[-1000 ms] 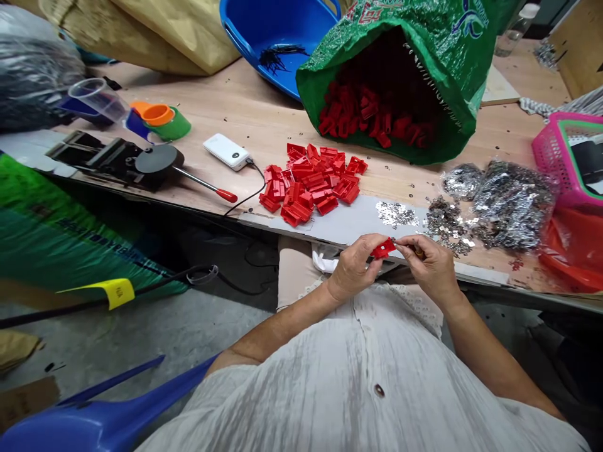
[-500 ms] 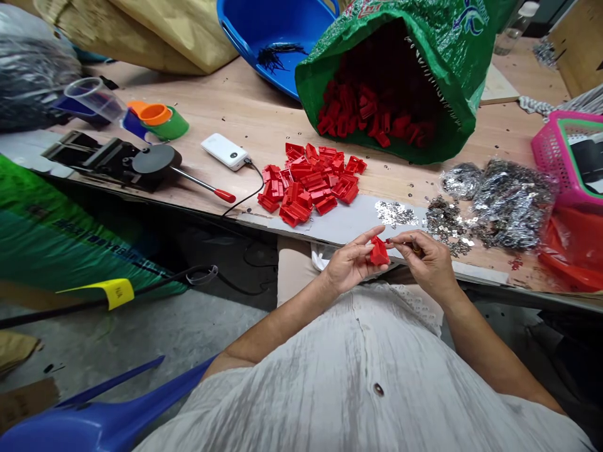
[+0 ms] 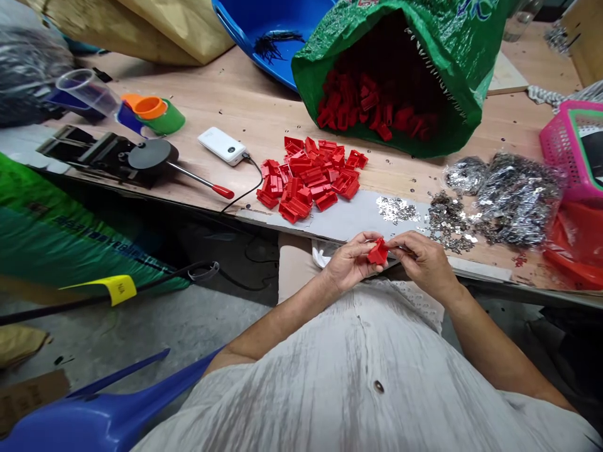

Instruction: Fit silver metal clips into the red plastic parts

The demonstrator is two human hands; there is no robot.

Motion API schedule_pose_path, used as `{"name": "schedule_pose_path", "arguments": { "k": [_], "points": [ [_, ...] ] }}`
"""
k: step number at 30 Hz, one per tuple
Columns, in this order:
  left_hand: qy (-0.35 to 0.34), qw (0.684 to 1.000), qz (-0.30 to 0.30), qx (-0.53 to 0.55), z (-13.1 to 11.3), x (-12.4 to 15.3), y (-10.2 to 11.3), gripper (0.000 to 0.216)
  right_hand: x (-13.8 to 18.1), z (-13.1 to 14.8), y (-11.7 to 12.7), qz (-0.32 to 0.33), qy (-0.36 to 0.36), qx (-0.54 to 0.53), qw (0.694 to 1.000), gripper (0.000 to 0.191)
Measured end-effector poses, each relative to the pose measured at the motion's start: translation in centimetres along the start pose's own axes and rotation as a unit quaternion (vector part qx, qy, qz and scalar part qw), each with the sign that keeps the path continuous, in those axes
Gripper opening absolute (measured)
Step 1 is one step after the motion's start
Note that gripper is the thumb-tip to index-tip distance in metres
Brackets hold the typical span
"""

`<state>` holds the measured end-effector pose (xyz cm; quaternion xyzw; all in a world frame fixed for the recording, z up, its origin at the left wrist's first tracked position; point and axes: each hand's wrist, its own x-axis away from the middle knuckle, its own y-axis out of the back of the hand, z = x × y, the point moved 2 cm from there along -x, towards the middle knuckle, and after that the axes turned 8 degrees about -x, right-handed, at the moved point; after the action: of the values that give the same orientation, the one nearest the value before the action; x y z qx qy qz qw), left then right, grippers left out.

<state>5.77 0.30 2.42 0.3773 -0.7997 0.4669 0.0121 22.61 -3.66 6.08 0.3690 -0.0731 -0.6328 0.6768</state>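
Held a red part [image 3: 378, 253] in the half-curled left hand [image 3: 351, 262], right of the red pile [image 3: 308, 179]; pinched the right hand [image 3: 424, 260] at its edge, on what couldn't be told. Looked light, stiff, best gripped by its walls.

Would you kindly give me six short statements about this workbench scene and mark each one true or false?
1. The left hand holds a red plastic part. True.
2. The right hand lies flat on the bench. False: the right hand is raised, at the red plastic part.
3. A black cable runs from the white device. True.
4. The green sack is full of silver pieces. False: red parts show inside the green sack.
5. The lever ends in a blue grip. False: the lever ends in a red grip.
6. Black strips lie in the blue basin. True.
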Motion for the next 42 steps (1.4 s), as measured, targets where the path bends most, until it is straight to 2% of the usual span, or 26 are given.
{"name": "schedule_pose_path", "arguments": {
  "k": [6,14,17,20,22,27,32,38,40,42],
  "points": [
    [0.011,1.000,0.008,0.009,0.1,-0.2,0.2,0.028,0.0,0.1,-0.2,0.002,0.013,0.000,1.000,0.018],
    [0.027,0.999,0.021,0.038,0.4,-0.3,0.1,0.024,0.2,0.2,-0.4,-0.006,-0.022,-0.020,1.000,0.017],
    [0.035,0.998,0.014,0.043,0.5,-0.3,0.1,0.022,0.2,0.3,-0.3,0.018,-0.033,-0.032,0.999,0.018],
    [0.035,0.998,0.002,0.046,0.4,-0.2,0.0,0.022,0.3,0.2,0.2,0.072,-0.070,-0.074,0.992,0.020],
    [0.032,0.998,-0.006,0.046,0.3,-0.1,0.1,0.022,0.4,-0.3,0.6,0.084,-0.119,-0.106,0.984,0.020],
    [0.029,0.999,-0.005,0.029,0.4,0.0,0.1,0.023,0.8,-1.9,0.7,0.024,-0.238,-0.173,0.955,0.022],
    [0.025,1.000,-0.011,0.004,0.6,-0.2,0.2,0.024,0.6,-2.6,-0.4,0.047,-0.257,-0.216,0.941,0.024],
    [0.036,0.998,0.026,-0.040,0.7,-0.5,0.4,0.027,0.6,-2.8,-1.4,0.076,-0.281,-0.276,0.916,0.028],
    [0.034,0.998,0.019,-0.058,0.7,-0.4,0.3,0.028,0.8,-2.9,-1.6,0.066,-0.283,-0.285,0.913,0.030],
    [0.003,0.996,-0.002,-0.089,0.6,-0.3,0.1,0.029,0.9,-3.0,-1.6,0.038,-0.275,-0.275,0.921,0.030]
  ]
}}
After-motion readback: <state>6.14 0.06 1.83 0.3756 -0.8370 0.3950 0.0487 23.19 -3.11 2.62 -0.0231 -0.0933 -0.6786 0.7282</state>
